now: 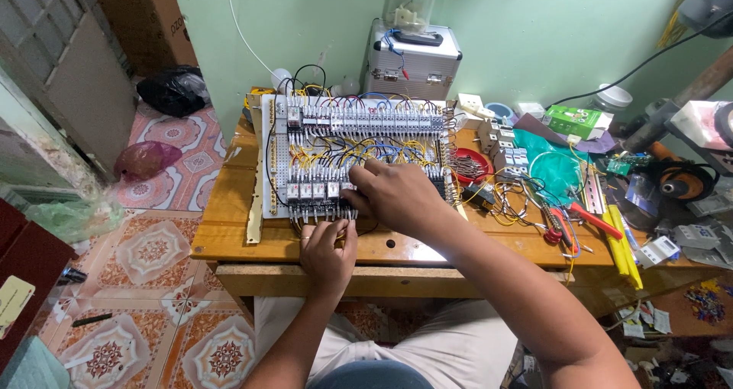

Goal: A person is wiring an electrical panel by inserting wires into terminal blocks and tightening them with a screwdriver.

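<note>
While both hands (328,253) (393,196) press | relay row (317,191) under curled fingers (350,200) | grip unclear

A home electrical workshop is showing here: a wooden worktop (229,229) is carrying a white wiring board (351,156) at twelve o'clock, pliers (569,225) and loose wires (508,202) are lying at three o'clock, and patterned floor tiles (153,251) are spreading at nine o'clock.
</note>
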